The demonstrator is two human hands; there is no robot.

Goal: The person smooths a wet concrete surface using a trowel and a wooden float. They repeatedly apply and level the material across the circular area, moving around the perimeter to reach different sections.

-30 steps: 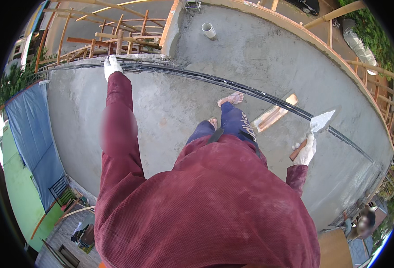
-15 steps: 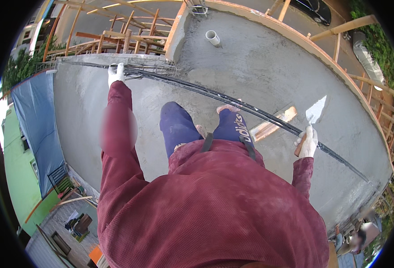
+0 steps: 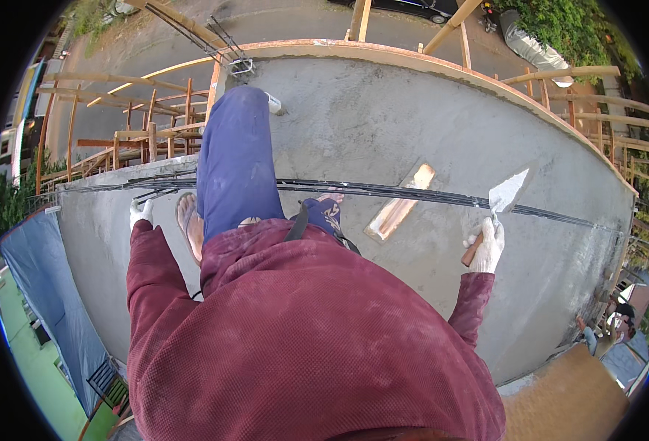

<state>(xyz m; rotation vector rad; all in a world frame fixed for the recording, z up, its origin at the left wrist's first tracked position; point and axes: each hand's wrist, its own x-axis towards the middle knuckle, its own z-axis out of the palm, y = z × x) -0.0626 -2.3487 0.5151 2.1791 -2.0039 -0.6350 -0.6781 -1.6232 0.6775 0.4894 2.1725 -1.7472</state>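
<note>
In white gloves, my right hand grips a trowel by its wooden handle, its pale pointed blade facing away from me. A bundle of long thin dark bars runs from left to right across the grey concrete slab. Below its left end, my left hand has its thumb and fingers apart, close to a bent bar end and holding nothing I can see. My left leg hides part of the bundle. Under the bars lies a pale wooden board, set at a slant.
A wooden edge board borders the slab at the far side, with a white pipe stub near my knee. Timber framing stands at the left. A blue tarp hangs nearer. Another person is at the right edge.
My left hand has let go of the bar bundle and come down nearer to me. The bundle now lies lower and flatter. My left leg has moved forward. The trowel stays in my right hand.
</note>
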